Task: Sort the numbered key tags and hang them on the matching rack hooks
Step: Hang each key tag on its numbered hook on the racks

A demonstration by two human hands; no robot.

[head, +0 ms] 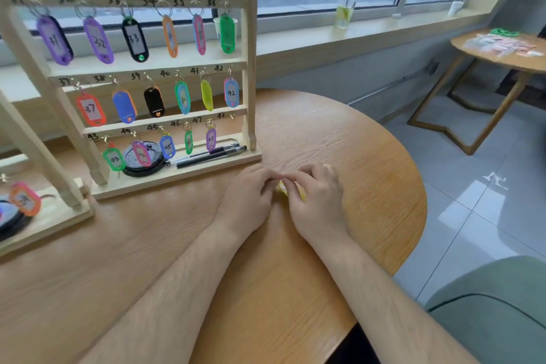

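A yellow key tag [283, 188] lies low over the wooden table [369, 156], mostly hidden between my two hands. My left hand [251, 193] and my right hand [317, 196] meet fingertip to fingertip and both pinch the tag. Its number is hidden. Behind them stands the wooden rack [249, 74] with numbered rows of hooks. Coloured tags hang on hooks 31 to 47. The hook marked 48 [232, 116] at the right end of the bottom row is bare.
Two black pens [211, 153] and a round black tin [143, 161] lie on the rack's base. A second rack with an orange tag [25, 199] stands at left. A drink cup [346, 6] is on the sill; a side table [502, 53] stands right.
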